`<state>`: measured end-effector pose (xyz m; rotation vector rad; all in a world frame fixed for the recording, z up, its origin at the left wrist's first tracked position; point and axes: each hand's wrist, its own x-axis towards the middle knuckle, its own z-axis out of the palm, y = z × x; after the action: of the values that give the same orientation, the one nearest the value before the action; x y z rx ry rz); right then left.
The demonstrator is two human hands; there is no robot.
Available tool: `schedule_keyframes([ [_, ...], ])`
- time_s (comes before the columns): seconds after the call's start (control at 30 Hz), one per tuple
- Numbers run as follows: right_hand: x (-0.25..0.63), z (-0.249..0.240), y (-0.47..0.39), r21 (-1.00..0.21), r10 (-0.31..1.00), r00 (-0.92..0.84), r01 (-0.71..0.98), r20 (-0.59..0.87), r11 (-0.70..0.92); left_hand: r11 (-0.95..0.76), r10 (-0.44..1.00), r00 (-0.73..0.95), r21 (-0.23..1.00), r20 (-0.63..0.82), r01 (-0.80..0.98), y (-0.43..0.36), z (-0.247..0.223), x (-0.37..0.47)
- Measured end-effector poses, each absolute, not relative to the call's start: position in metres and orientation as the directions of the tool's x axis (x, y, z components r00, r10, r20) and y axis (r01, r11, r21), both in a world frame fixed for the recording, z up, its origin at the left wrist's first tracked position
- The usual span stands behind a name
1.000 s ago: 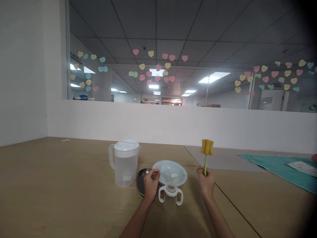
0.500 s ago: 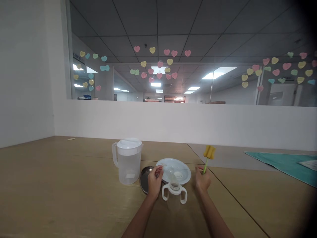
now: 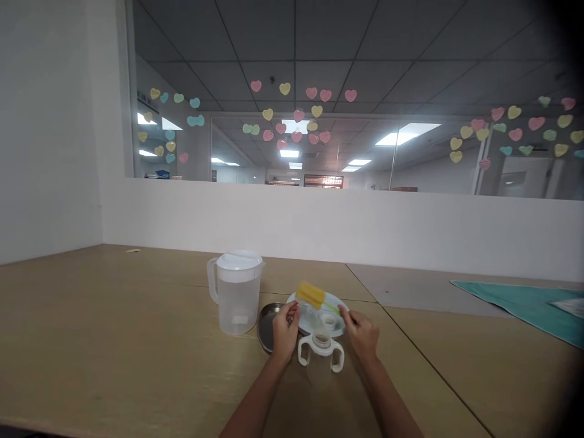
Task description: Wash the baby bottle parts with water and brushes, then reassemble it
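My right hand (image 3: 362,333) grips the thin green handle of a sponge bottle brush (image 3: 311,294). The brush lies almost level over the plate, its yellow sponge head pointing left toward my left hand (image 3: 286,331). That hand's fingers are curled together close to the sponge; what they hold, if anything, is too small to make out. Between my wrists stands a clear baby bottle (image 3: 320,362) with two white handles, its mouth uncovered. Behind it, a white plate (image 3: 340,302) carries a white ring (image 3: 328,320) and a clear piece, partly hidden.
Left of my left hand sits a round metal dish (image 3: 265,325). A lidded clear plastic pitcher (image 3: 238,298) with liquid in it stands farther left. At the right lies a teal cloth (image 3: 511,304). A low white wall (image 3: 292,222) with a window above closes off the table's back.
The brush has tipped from upright to nearly level, and its sponge has swung left over the plate. My right hand has moved left and turned inward. My left hand stays almost in place.
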<state>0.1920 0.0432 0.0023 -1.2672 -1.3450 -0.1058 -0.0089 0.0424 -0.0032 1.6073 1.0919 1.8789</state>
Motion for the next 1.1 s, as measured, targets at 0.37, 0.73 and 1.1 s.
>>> schedule_keyframes([
  [0.37,0.190,-0.004,0.044,-0.460,0.443,0.329,0.858,0.834,0.230,-0.521,0.834,-0.308,0.836,0.457,-0.170,0.054,-0.006,-0.011],
  [0.73,0.186,-0.008,0.043,-0.283,0.488,0.119,0.918,0.864,0.277,-0.454,0.880,-0.355,0.777,0.315,-0.436,0.055,0.008,-0.024],
  [1.1,0.195,-0.007,0.046,-0.475,0.501,0.434,0.879,0.749,-0.051,-0.613,0.710,-0.555,0.769,0.434,-0.183,0.041,0.026,-0.038],
])
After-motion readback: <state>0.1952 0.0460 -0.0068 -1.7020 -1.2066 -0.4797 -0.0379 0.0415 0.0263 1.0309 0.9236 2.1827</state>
